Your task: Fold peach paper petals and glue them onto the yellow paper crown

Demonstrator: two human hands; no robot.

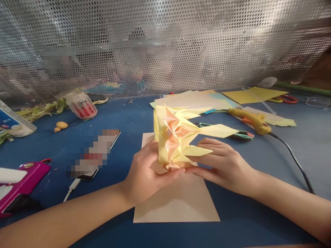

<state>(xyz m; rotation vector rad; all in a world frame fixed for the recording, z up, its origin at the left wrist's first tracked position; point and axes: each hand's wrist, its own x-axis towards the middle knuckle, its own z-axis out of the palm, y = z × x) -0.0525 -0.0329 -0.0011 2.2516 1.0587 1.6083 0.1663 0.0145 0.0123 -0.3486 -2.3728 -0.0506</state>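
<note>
A folded paper crown (161, 137), yellow with pointed tips and peach paper flowers along its side, is held up in front of me, its points turned to the right. My left hand (144, 172) grips its base from the left, thumb along the lower edge. On the other side my right hand (222, 162) is closed at the lower points, with thumb and fingers against the paper. Beneath both hands a peach sheet of paper (178, 203) lies on the blue table (111, 220).
A yellow glue gun (250, 120) with a black cord, teal-handled scissors (240, 134) and stacked coloured paper (191, 100) lie behind to the right. On the left are a charging phone (95, 155), a magenta object (28, 179) and a clear jar (81, 105). A perforated metal screen (181, 41) stands behind.
</note>
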